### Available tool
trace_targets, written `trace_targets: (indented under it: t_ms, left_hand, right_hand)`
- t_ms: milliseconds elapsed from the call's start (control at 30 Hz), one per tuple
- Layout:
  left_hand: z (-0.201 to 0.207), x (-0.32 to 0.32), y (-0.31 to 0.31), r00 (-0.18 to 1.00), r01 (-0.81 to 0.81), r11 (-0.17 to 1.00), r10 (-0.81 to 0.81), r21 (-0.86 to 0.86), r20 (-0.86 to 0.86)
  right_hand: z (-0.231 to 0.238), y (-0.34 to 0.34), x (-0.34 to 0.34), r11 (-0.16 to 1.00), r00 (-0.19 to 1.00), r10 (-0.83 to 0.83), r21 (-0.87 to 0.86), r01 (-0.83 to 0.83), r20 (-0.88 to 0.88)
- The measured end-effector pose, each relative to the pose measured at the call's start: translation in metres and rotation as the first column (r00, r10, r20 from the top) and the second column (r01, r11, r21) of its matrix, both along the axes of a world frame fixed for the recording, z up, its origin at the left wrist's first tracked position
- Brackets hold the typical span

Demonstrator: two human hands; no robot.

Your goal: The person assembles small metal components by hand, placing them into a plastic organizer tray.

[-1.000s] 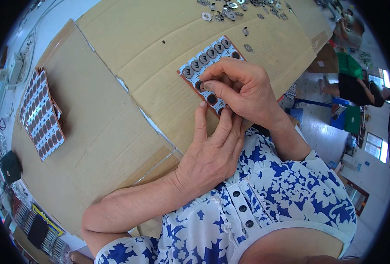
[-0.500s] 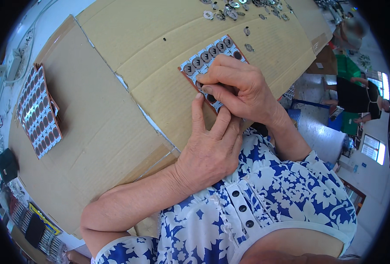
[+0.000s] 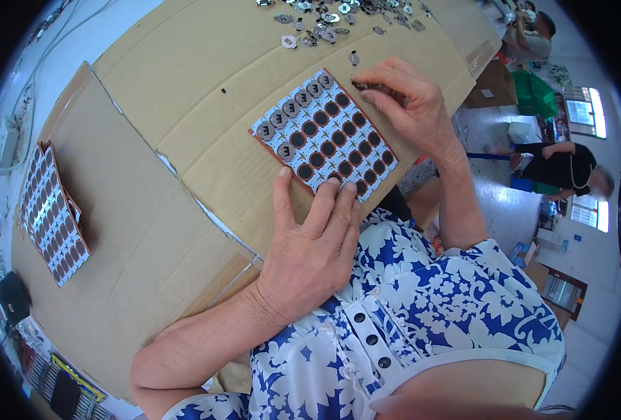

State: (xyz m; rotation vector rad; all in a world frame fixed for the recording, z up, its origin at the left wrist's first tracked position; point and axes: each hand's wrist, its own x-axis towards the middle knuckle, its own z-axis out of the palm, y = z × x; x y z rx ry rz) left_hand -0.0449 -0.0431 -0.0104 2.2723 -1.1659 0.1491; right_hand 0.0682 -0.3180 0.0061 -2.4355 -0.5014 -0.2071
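A panel of small round circuit boards (image 3: pixel 340 143), white with dark discs and orange-brown edges, lies tilted on the cardboard before me. Grey metal clips (image 3: pixel 290 108) fill its upper-left row, and a single metal clip (image 3: pixel 285 150) sits at the start of the row beside it. My left hand (image 3: pixel 307 255) rests with fingers spread, its fingertips on the panel's near edge. Just off the panel's right corner, my right hand (image 3: pixel 412 105) pinches a small metal clip (image 3: pixel 366 86) between thumb and fingers; the fingers partly hide it.
Loose metal clips (image 3: pixel 324 28) lie scattered at the far side, with one stray clip (image 3: pixel 354 57) nearer. A stack of similar panels (image 3: pixel 55 213) stands at the left. Cardboard sheets (image 3: pixel 149 231) cover the table. Two people (image 3: pixel 555 164) are in the room at the right.
My right hand has lifted off the panel and moved right, uncovering a clip in the second row. Now it holds another clip. My left hand stays at the panel's near edge.
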Motion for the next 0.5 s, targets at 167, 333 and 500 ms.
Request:
trace_targets:
  t_ms: [167,333,500]
  left_hand:
    - [0.005,0.000,0.001,0.999,-0.032,0.999,0.033,0.040,-0.008]
    - [-0.002,0.001,0.000,1.000,-0.002,1.000,0.002,-0.024,0.001]
    - [-0.003,0.000,0.001,1.000,-0.007,1.000,0.007,-0.022,0.022]
  right_hand:
    - [-0.001,-0.002,0.010,0.997,0.999,0.044,-0.057,-0.043,0.025]
    - [0.006,0.011,0.011,0.998,1.000,-0.008,-0.069,0.010,0.022]
    - [0.016,0.002,0.039,0.993,0.964,0.087,-0.055,-0.104,-0.250]
